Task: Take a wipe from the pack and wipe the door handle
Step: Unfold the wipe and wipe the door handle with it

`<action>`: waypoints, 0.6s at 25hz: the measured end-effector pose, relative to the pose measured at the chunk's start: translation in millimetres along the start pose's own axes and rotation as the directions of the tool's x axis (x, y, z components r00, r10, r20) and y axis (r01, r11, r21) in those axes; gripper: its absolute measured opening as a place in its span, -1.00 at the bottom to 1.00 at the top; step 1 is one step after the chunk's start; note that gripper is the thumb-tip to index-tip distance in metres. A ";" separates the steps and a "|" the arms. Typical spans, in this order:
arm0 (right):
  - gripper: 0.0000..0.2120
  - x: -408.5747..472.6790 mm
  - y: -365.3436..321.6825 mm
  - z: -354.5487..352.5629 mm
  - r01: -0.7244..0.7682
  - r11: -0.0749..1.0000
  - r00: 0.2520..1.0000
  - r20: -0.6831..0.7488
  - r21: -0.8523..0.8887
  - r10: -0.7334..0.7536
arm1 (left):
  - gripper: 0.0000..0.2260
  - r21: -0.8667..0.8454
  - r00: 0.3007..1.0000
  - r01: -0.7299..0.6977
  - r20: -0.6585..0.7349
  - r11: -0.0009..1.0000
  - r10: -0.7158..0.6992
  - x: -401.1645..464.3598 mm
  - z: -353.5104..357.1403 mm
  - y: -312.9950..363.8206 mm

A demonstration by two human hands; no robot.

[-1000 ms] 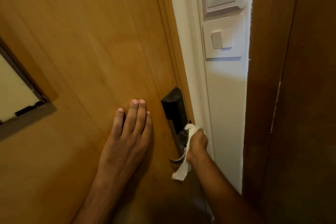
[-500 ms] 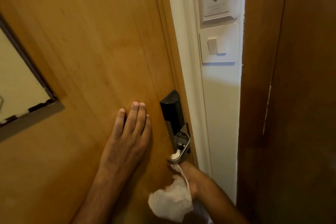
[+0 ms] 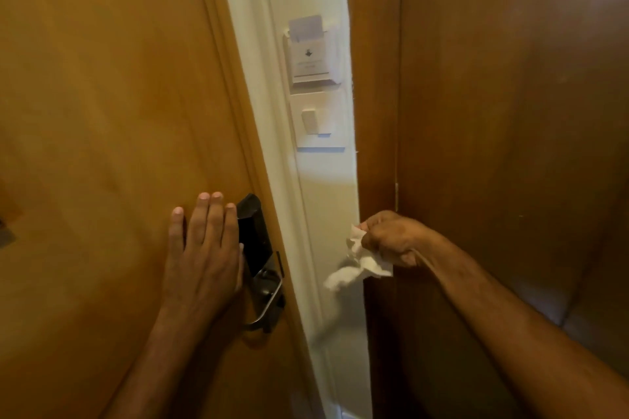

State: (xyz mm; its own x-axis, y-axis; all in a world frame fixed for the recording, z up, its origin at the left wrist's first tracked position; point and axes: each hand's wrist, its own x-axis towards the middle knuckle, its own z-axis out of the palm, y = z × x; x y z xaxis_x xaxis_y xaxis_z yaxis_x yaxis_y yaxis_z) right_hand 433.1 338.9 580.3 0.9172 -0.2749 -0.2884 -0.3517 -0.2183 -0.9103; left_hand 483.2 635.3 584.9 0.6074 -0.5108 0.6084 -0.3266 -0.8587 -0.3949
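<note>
Pressing flat on the orange-brown wooden door (image 3: 102,112), left hand (image 3: 204,248) lies spread, fingers together, just beside the black lock plate (image 3: 253,235). Curved silver metal lever handle (image 3: 269,299) sits below the plate, untouched. Right hand (image 3: 391,236), fisted, clutches a crumpled white wipe (image 3: 357,265), well apart from the handle, before the white wall (image 3: 326,187).

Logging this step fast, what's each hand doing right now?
Left hand: open, flat on the door.
Right hand: closed on the wipe, clear of the door handle.
</note>
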 end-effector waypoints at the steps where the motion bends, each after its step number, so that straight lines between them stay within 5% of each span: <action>1: -0.80 -7.7 -1.3 -16.8 0.038 0.998 0.998 -0.053 0.057 -0.035 | -0.43 -0.057 1.000 -0.011 -0.013 0.998 0.010 13.8 0.3 14.5; 8: -0.81 -84.8 17.6 -130.9 0.495 0.799 0.796 -0.548 0.342 -0.258 | -0.37 -0.328 0.974 -0.219 -0.131 0.919 0.186 87.1 -28.7 152.9; 12: -0.74 -143.3 69.5 -209.3 0.445 0.807 0.665 -0.746 0.388 -0.007 | -0.41 -0.481 0.921 -0.390 -0.193 0.785 0.339 107.1 -63.6 259.7; 15: -0.80 -199.7 126.1 -267.0 0.419 0.724 0.613 -0.759 0.548 0.220 | -0.43 -0.530 0.845 -0.531 -0.275 0.661 0.458 101.0 -94.5 347.6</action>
State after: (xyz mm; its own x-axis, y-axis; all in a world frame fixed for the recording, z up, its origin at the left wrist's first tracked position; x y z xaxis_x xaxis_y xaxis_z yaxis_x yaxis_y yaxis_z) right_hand 155.6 116.3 602.4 0.3423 -0.9273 -0.1513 0.2322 0.2395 -0.9427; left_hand 362.6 281.3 574.1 0.1647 -0.8366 0.5225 -0.9222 -0.3186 -0.2193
